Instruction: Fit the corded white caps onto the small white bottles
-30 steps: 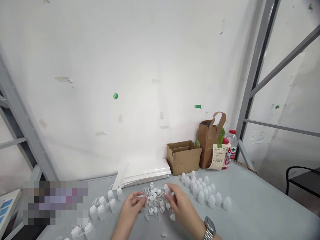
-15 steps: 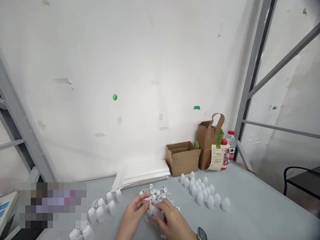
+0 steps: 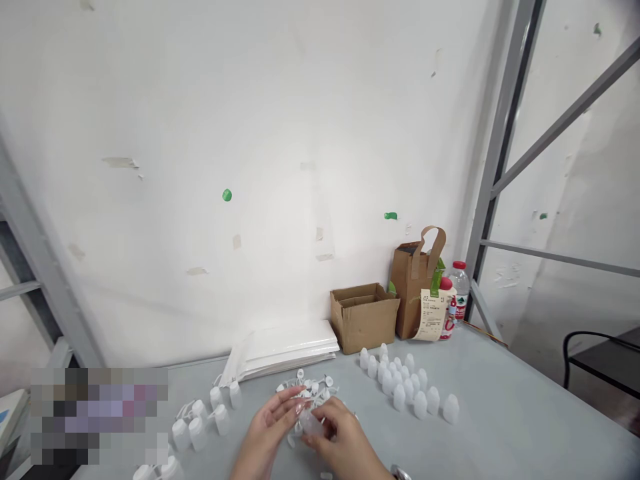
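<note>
In the middle of the table, a small frosted plastic bottle (image 3: 311,423) lies tilted between my hands. My right hand (image 3: 345,437) grips its body with thumb and fingers. At the bottle's upper left end, my left hand (image 3: 275,427) pinches a small white cap (image 3: 299,408), largely hidden by the fingertips; whether it sits on the bottle I cannot tell. Just behind the hands is a loose pile of white caps with cords (image 3: 315,387). Several capped bottles (image 3: 197,433) with cords stand at left. Several rounded frosted pieces (image 3: 399,381) without cords stand at right.
Against the wall lie stacked white flat packs (image 3: 285,347), beside an open cardboard box (image 3: 365,323). A brown paper bag (image 3: 407,293) and a red-capped clear bottle (image 3: 459,290) stand farther right. Grey metal posts (image 3: 487,200) rise at both sides. A blurred patch (image 3: 100,413) covers the lower left.
The right hand has shifted slightly, and the bottle has turned a little between the fingers. The left hand stays at the bottle's end. The whole view has moved slightly.
</note>
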A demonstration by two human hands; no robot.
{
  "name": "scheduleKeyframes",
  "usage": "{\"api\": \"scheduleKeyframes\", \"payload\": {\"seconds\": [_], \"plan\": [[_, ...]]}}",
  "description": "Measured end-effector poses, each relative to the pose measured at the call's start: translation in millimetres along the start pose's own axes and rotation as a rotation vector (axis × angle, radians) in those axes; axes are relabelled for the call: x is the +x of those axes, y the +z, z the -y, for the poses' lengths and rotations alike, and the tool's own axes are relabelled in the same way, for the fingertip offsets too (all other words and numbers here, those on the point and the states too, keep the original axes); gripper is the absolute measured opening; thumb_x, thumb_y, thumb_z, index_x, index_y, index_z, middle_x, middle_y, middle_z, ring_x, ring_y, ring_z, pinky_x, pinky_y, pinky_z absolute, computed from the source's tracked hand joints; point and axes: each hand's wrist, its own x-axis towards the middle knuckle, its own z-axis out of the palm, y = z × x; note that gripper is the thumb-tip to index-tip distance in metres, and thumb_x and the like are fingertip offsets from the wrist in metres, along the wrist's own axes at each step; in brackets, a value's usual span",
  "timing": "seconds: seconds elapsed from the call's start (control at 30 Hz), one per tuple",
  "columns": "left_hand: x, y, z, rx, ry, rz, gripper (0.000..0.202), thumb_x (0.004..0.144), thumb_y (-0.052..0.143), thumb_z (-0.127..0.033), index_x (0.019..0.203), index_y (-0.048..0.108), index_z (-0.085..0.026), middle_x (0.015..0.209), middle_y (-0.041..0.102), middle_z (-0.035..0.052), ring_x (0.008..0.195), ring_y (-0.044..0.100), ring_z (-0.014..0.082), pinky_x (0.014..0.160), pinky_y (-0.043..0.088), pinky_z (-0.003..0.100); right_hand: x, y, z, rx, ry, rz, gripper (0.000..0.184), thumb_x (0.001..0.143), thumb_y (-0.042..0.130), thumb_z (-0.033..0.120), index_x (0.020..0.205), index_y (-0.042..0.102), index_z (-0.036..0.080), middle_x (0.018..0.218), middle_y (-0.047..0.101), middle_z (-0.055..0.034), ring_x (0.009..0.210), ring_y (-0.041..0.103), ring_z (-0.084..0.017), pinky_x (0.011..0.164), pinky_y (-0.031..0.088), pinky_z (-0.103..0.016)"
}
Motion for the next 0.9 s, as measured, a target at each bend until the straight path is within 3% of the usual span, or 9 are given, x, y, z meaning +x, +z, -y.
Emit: {"api": "scheduleKeyframes", "payload": {"seconds": [0.17,0.33,0.6,0.9], "plan": [[-4.5,4.6,-4.4,-0.038,-0.022,-0.008,0.043,0.053,0.074,-0.043,0.088,0.071,-0.019,0.093,0.074,0.0104,0.099,0.062,0.0289,0.088,0.045,0.038,-1.6,3.7,-1.2,0.083,0.097,0.040,0.008,0.065,0.063,0.011,0.070,0.058,0.016,0.060,0.049,0.0050,0.051,0.047,-0.011,0.051,0.037,-0.021],[-10.8,12.3,-7.4,0.047,0.093,-0.053,0.031,0.057,0.072,-0.040,0.080,0.073,-0.019,0.093,0.074,0.0088,0.097,0.062,0.0288,0.091,0.044,0.038,-6.7,2.6,-2.6,-0.093,0.017,-0.054,0.015,0.063,0.065,0.013,0.069,0.053,0.019,0.068,0.052,0.0033,0.057,0.046,-0.012,0.057,0.036,-0.022],[-4.8,4.5,-1.3,-0.186,-0.044,-0.009,0.033,0.059,0.072,-0.035,0.087,0.072,-0.017,0.098,0.073,0.0123,0.104,0.059,0.0303,0.090,0.041,0.039,-7.1,1.3,-0.9,0.027,0.045,-0.022,0.014,0.066,0.063,0.019,0.070,0.049,0.020,0.067,0.051,0.0034,0.058,0.045,-0.013,0.057,0.034,-0.023],[-4.6,4.1,-1.5,-0.263,-0.089,0.065,0.025,0.060,0.070,-0.029,0.081,0.073,-0.016,0.087,0.074,0.0095,0.087,0.063,0.0242,0.081,0.044,0.033,-6.0,2.3,-5.1,0.040,0.011,0.010,0.013,0.068,0.061,0.020,0.073,0.049,0.019,0.070,0.052,0.0026,0.058,0.046,-0.012,0.057,0.035,-0.023]]}}
